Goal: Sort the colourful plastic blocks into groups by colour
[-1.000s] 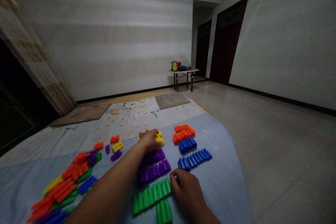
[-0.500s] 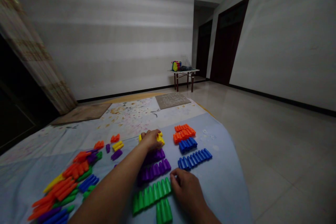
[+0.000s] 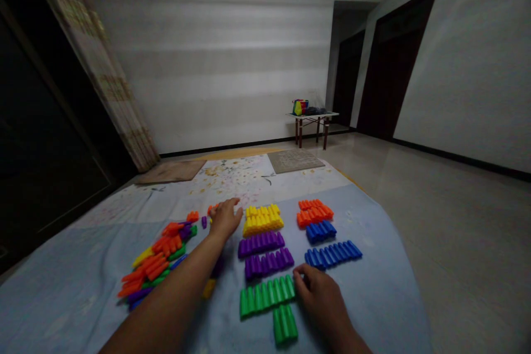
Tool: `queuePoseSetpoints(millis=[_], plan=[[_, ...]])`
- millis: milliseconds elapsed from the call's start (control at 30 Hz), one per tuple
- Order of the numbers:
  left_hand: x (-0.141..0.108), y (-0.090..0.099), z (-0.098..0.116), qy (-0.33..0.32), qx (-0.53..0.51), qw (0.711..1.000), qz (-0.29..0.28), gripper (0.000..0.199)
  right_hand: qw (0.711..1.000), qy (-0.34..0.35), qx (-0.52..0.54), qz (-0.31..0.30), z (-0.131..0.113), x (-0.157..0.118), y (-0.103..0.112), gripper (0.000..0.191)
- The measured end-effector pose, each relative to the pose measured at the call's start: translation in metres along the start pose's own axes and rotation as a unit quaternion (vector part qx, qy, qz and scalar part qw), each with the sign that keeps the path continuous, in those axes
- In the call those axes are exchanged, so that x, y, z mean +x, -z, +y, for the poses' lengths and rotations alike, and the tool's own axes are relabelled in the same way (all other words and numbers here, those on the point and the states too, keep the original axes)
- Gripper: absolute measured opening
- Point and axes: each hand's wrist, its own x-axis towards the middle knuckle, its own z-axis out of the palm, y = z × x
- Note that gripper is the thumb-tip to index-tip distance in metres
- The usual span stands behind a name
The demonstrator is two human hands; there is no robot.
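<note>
My left hand (image 3: 225, 218) is over the cloth with fingers apart, left of the yellow pieces (image 3: 263, 219), near a few loose orange and yellow ones. Beside the right end of the green row (image 3: 267, 295) rests my right hand (image 3: 317, 290), its fingers curled together; whether they hold anything is hidden. Purple rows (image 3: 269, 263) lie between the yellow and green ones. To the right are orange pieces (image 3: 314, 213) above blue rows (image 3: 333, 255). A mixed pile (image 3: 155, 263) of orange, green, purple, blue and yellow pieces lies left, partly behind my left forearm.
A blue and floral cloth (image 3: 373, 293) covers the bed-like surface. Two mats lie at its far edge, one brown (image 3: 172, 171), one grey (image 3: 295, 161). Beyond stands a small table (image 3: 332, 114) with a colourful bag (image 3: 300, 107). A curtain (image 3: 112, 83) hangs at the left.
My left hand has left the yellow pieces and moved left, its fingers now apart. The view has turned left, so things appear shifted right. My right hand stays beside the green row.
</note>
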Motion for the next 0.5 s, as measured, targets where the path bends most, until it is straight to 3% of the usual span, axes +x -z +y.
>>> queuePoseSetpoints(millis=[100,200,500], plan=[[0.001,0.001,-0.037,0.056,0.03,0.998,-0.004,0.04,1.0,0.003,-0.013,0.007,0.0,0.0,0.0,0.022],[0.002,-0.003,-0.059,0.075,0.048,0.996,-0.022,0.036,1.0,0.001,-0.013,0.007,0.0,0.0,0.0,0.023],[-0.001,-0.01,-0.07,0.083,0.049,0.995,-0.011,0.038,1.0,0.005,0.015,0.012,0.001,0.0,-0.003,0.024]])
